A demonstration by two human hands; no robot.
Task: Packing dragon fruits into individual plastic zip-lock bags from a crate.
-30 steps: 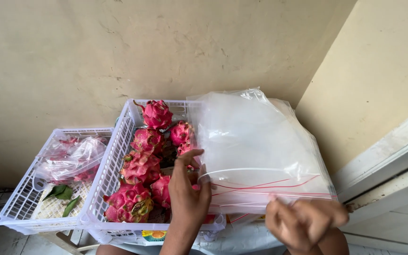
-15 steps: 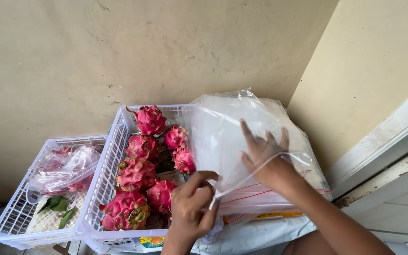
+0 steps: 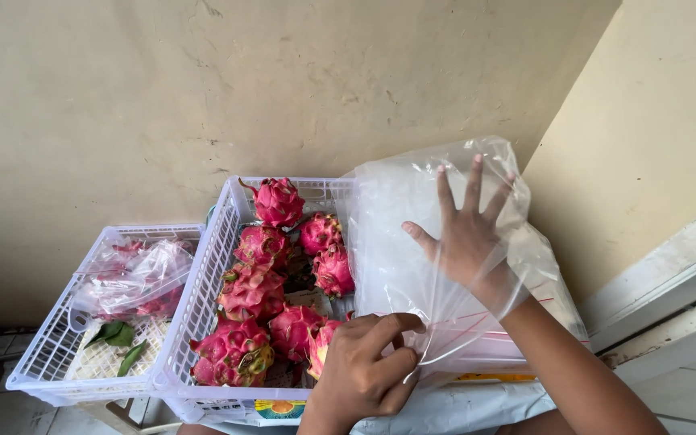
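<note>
1. R hand (image 3: 470,242) was inside the clear plastic bag (image 3: 412,242), fingers spread, grip released, palm against the film.
2. L hand (image 3: 364,372) pinched the bag's mouth edge, grip clenched on the film.
3. Bag lay atop a stack of bags, just right of the white basket (image 3: 203,298) w/ dragon fruits (image 3: 253,290).
4. Smaller basket (image 3: 50,354) further left held a bagged item and leaves.
</note>
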